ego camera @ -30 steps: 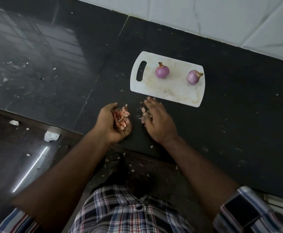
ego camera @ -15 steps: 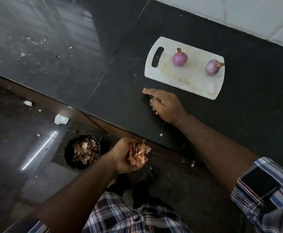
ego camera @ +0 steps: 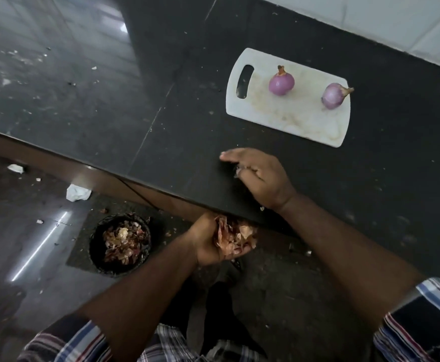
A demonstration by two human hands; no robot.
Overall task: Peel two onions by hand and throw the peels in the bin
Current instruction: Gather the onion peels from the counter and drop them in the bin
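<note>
— While the left hand [ego camera: 213, 241] has moved only a little from where it hung half a second back, below the counter's front edge, it now sits closer under that edge, fingers cupped round a heap of onion peels [ego camera: 235, 237].

— And a second ago?

— It was up on the counter [ego camera: 177, 131] with the same heap, beside the right hand.

— What is the right hand doing?

— The right hand [ego camera: 259, 176] rests on the dark counter near the front edge, much as half a second ago. Its forefinger lies stretched flat; the other fingers curl in over a few peel scraps [ego camera: 238, 170]. Whether it truly grips them, I cannot tell.

— The onions?

— Both peeled and lying where they were on the white cutting board [ego camera: 286, 118]: the left onion [ego camera: 281, 83] stem up, the right onion [ego camera: 333, 96] on its side, stem pointing right.

— The bin?

— The black bin [ego camera: 120, 242] stands on the floor left of the hand, already holding peels. The handful is beside it, not over it.
</note>
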